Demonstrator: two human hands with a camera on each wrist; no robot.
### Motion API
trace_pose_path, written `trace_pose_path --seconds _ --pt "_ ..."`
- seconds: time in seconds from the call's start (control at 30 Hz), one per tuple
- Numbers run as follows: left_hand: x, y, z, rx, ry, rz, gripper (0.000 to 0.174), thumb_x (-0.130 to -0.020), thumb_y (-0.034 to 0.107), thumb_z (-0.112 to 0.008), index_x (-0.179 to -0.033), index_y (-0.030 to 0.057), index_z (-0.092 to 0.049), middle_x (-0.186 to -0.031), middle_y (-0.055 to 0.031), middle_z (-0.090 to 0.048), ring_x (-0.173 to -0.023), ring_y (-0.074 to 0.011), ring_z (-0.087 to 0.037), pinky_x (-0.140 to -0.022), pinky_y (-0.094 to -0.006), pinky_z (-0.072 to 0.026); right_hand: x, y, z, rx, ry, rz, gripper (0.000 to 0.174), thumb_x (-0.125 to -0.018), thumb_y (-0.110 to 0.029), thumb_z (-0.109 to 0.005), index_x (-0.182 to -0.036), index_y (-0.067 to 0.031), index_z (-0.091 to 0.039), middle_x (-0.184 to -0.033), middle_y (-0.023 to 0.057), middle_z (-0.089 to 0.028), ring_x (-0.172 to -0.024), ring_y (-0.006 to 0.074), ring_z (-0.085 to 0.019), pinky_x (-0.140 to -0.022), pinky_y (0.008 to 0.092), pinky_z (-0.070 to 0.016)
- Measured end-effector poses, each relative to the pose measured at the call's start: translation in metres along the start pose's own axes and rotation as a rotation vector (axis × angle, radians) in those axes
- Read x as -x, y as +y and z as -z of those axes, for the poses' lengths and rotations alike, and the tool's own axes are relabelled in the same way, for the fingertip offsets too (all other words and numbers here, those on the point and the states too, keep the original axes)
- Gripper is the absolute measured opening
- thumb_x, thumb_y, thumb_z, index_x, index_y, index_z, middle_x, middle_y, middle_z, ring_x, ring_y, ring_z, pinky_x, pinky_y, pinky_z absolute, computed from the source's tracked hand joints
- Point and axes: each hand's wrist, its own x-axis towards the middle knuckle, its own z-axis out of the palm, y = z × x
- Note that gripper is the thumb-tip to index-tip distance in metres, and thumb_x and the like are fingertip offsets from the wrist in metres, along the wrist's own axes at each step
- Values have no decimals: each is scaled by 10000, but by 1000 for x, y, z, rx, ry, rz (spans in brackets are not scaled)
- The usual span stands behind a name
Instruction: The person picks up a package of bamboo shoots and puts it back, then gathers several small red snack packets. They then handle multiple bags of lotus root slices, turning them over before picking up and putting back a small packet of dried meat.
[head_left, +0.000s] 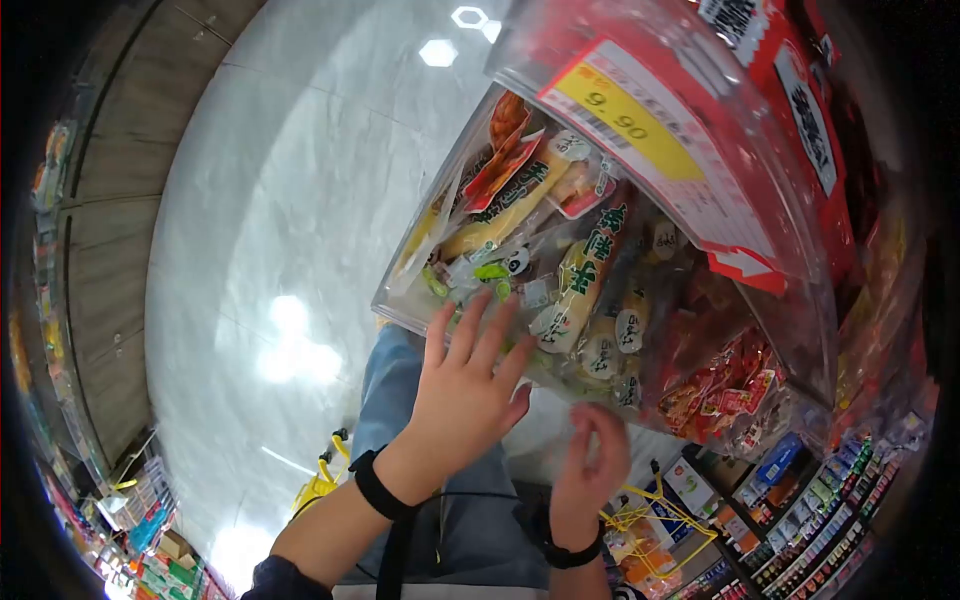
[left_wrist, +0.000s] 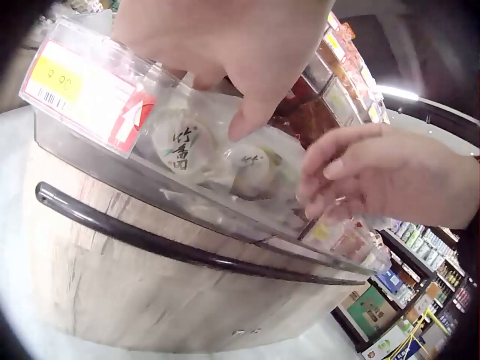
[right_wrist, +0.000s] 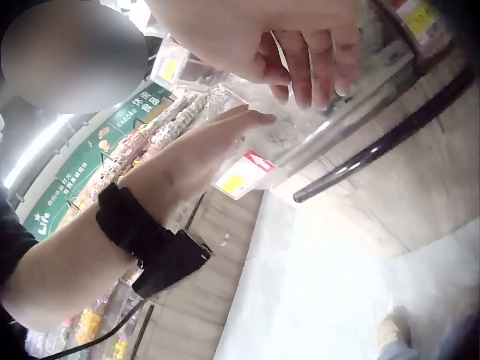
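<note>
My left hand reaches over the near side of a clear plastic bin, its fingers spread and fairly straight. Under and beyond its fingertips lie clear-wrapped snack packets with green and black printing. In the left wrist view, the left thumb is right at two packets with round white labels. To the right, my right hand hovers by the bin's near edge, fingers loosely bent and holding nothing. The right wrist view shows both hands close together above the bin's edge.
A price sign reading 9.90 stands along the bin, with red-wrapped packets beside it. A dark rail runs along the wooden front of the stand. Stocked shelves and a yellow wire frame stand nearby.
</note>
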Motion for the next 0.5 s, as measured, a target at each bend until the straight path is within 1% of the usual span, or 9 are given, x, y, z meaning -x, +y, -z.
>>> trace_pose_path --seconds 0.03,0.13,0.2,0.23,0.3,0.33,0.4,0.43,0.5 --pt "0 1 0 51 12 13 490 -641 222 -689 -1102 115 -562 -1266 -133 -450 -1224 -341 -375 -1003 -527 -241 -7 6 2 81 47 81 237 -788 41 -511 -1015 7 -567 -931 133 -601 -848 272 -585 -762 335 -463" --pt "-1 5 2 182 61 61 479 -643 191 -689 -1096 102 -559 -1183 -142 -479 -1181 -341 -406 -981 -502 -277 -48 4 -6 23 138 41 313 -836 -26 -539 -1144 6 -498 -947 111 -600 -832 217 -581 -749 310 -463" --pt "-6 9 4 244 109 100 509 -655 153 -686 -1136 96 -529 -1122 -152 -489 -1138 -344 -433 -953 -459 -332 -69 1 -8 -150 71 -169 396 -847 -101 -584 -1202 13 -447 -958 104 -595 -834 179 -568 -726 284 -459" --pt "-9 13 5 420 119 160 527 -668 139 -683 -1161 83 -504 -1109 -157 -490 -1108 -340 -449 -930 -435 -357 -79 -2 -10 -238 35 -274 447 -853 -138 -606 -1231 16 -422 -963 100 -593 -835 161 -562 -715 271 -458" --pt "-16 22 5 774 137 282 563 -695 113 -677 -1209 57 -454 -1081 -167 -492 -1048 -331 -482 -884 -388 -409 -91 -3 -16 -266 -38 -333 507 -836 -220 -645 -1223 26 -429 -957 107 -595 -825 148 -560 -695 250 -451" --pt "-19 23 3 864 148 336 579 -706 103 -671 -1227 43 -426 -1074 -169 -492 -1029 -329 -495 -869 -373 -420 -97 -4 -18 -280 -73 -363 540 -827 -261 -664 -1219 30 -432 -954 110 -596 -820 142 -559 -685 239 -448" --pt "-25 22 -1 1044 168 445 611 -728 84 -660 -1262 15 -372 -1060 -173 -494 -991 -325 -520 -841 -342 -440 -110 -9 -17 -164 -136 -413 561 -816 -302 -669 -1207 40 -455 -931 123 -600 -802 145 -562 -673 243 -446" --pt "-30 22 -1 1045 137 457 609 -735 82 -655 -1265 8 -364 -1062 -174 -494 -976 -323 -528 -826 -345 -446 -115 -10 -15 -107 -164 -435 574 -811 -323 -671 -1201 45 -467 -920 130 -602 -793 147 -564 -667 245 -446" --pt "-37 19 2 1043 69 481 605 -749 77 -643 -1270 -8 -349 -1067 -174 -494 -945 -319 -545 -797 -351 -457 -119 -4 -18 0 -221 -369 568 -814 -350 -659 -1181 51 -494 -896 136 -604 -776 153 -567 -669 257 -447"
